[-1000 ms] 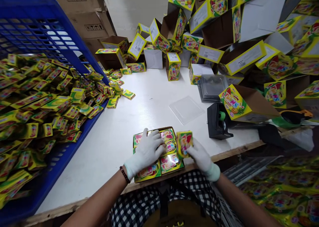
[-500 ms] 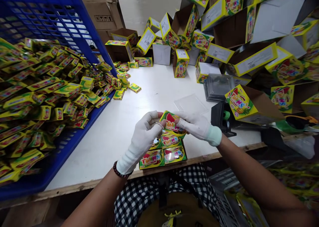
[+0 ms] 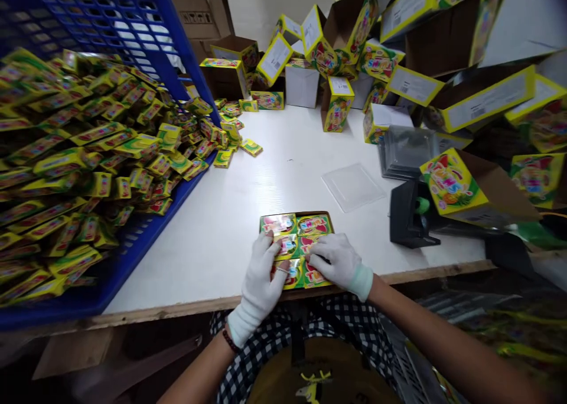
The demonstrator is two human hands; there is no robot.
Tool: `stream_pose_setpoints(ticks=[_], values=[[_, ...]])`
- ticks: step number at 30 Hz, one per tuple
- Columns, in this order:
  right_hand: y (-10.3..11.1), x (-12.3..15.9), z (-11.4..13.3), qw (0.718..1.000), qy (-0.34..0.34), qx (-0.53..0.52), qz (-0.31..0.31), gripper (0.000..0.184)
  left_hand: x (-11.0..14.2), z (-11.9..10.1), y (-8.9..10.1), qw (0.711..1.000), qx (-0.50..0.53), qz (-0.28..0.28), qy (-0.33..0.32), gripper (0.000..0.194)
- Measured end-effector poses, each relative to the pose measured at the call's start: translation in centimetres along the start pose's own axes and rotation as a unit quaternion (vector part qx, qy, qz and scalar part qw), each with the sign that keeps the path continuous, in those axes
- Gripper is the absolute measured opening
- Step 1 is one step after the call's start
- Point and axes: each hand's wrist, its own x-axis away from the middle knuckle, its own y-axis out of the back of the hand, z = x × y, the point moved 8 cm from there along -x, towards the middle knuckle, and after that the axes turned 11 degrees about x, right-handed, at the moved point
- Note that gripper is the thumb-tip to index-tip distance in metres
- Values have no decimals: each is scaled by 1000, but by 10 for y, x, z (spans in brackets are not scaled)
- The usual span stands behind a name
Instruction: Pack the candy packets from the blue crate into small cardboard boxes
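Fingers (image 3: 271, 256) on candy packs (image 3: 313, 224) (blue basket (image 3: 163, 215) alongside).

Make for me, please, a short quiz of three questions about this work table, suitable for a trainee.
1. True or false: the left hand and the right hand are both at the shallow box of packs.

2. Which of these lies nearest to the clear sheet?
a) the bracelet
b) the black dispenser
c) the brown cartons

3. Fill in the missing colour: the big basket at the left is ____.

Key: 1 true; 2 b; 3 blue.
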Motion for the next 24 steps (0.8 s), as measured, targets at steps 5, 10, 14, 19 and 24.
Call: stream_pose_setpoints(ticks=[5, 10, 14, 19, 24], values=[[-19, 3, 3, 998, 40, 37, 1, 28, 4, 16, 11, 1000, -1, 14, 13, 44], [-32, 1, 1, 995, 66, 73, -29, 30, -35, 104, 127, 952, -268, -78, 126, 54], [-31, 11, 10, 993, 49, 89, -57, 22, -78, 172, 219, 882, -403, -95, 225, 51], [-31, 18, 22, 993, -1, 102, -57, 16, -126, 202, 249, 857, -449, -38, 250, 44], [-26, 14, 19, 996, -45, 62, -55, 28, -143, 193, 243, 849, -462, -8, 258, 34]])
